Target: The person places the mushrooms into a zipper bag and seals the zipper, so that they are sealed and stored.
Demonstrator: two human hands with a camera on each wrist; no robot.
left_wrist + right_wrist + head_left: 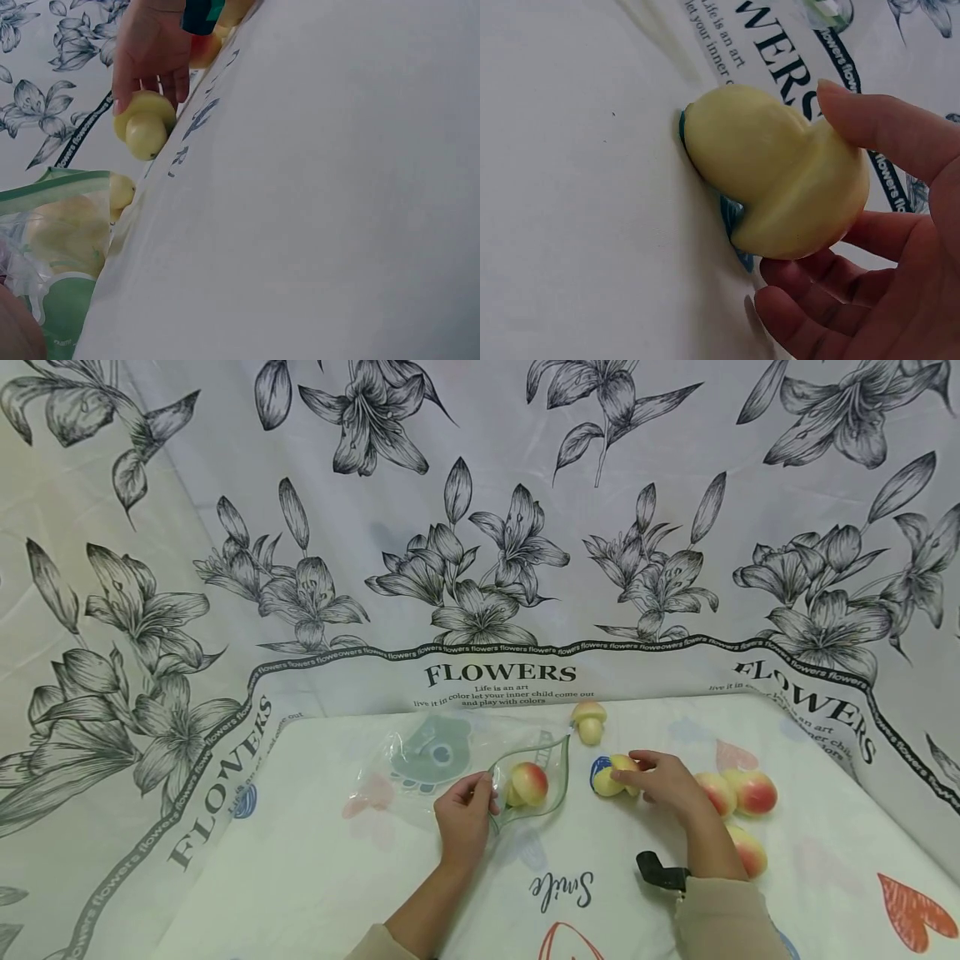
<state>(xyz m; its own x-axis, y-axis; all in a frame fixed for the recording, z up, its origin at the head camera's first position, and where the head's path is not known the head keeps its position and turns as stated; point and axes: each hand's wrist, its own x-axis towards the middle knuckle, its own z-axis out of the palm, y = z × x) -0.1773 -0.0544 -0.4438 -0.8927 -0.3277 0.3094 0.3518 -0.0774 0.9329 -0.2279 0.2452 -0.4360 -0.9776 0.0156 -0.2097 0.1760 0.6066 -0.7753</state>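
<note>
My left hand (465, 818) pinches the green rim of a clear plastic bag (431, 752) with a dinosaur print, and holds its mouth apart. One toy mushroom (529, 783) with a red-tinged cap sits within the bag's mouth. To the right, my right hand (663, 781) grips a pale yellow toy mushroom (742, 142) between thumb and fingers. That mushroom is at the tabletop, over a blue printed patch; whether it touches the cloth I cannot tell. In the left wrist view the bag's green edge (60, 187) shows near part of my left hand (19, 330).
Another toy mushroom (589, 722) lies at the back, right of the bag. Several red-and-yellow ones (756, 793) lie beyond my right forearm, partly hidden by it. A black strap-like piece (662, 872) sticks out by the right sleeve. A flower-printed curtain (480, 568) borders the white table.
</note>
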